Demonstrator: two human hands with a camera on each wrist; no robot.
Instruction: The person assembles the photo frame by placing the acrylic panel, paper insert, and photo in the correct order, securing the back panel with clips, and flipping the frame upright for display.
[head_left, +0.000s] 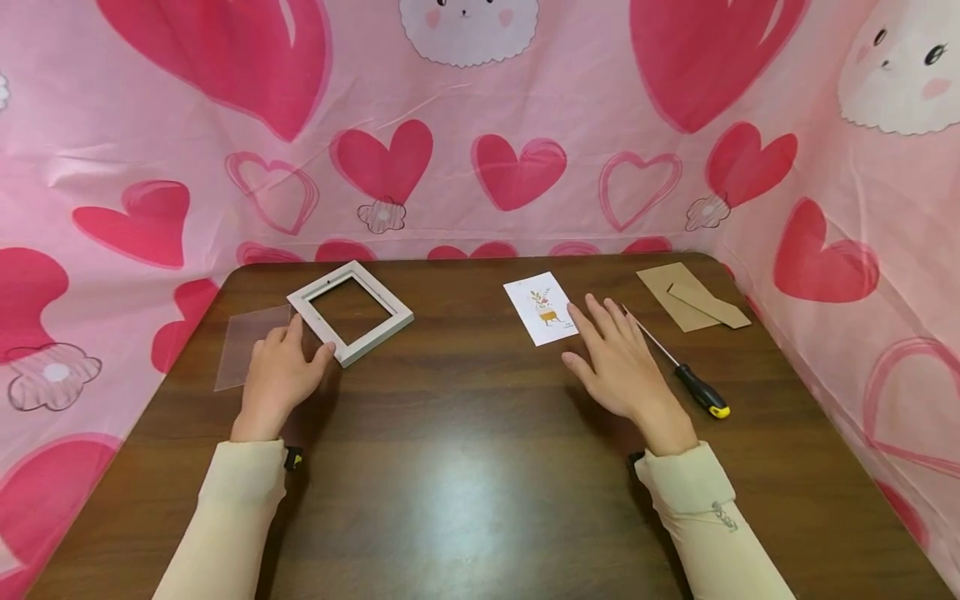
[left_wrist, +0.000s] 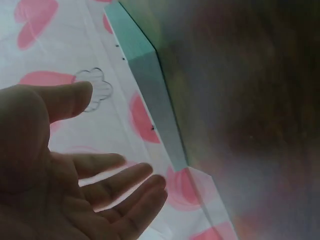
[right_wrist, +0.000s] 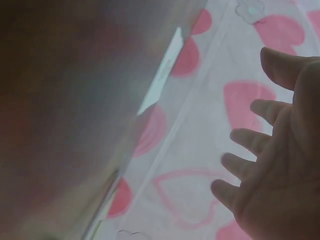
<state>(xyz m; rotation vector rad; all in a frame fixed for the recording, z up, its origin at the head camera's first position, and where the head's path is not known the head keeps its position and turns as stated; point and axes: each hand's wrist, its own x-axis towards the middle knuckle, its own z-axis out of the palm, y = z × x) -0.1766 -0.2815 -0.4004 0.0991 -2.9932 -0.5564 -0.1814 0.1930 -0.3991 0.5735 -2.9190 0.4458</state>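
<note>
My left hand hovers by the near-left corner of a white picture frame, fingers relaxed and spread. In the left wrist view there is a gap between that hand and the frame. Partly behind the fingers lies a clear plastic sheet. My right hand, fingers spread and holding nothing, is between a white card with a plant-pot picture and a screwdriver. The right wrist view shows the palm raised, with the card beyond it.
Two brown cardboard pieces lie at the far right: a rectangular board and a narrower stand-shaped strip overlapping it. The dark wooden table is bordered by a pink heart-patterned cloth at the back and sides.
</note>
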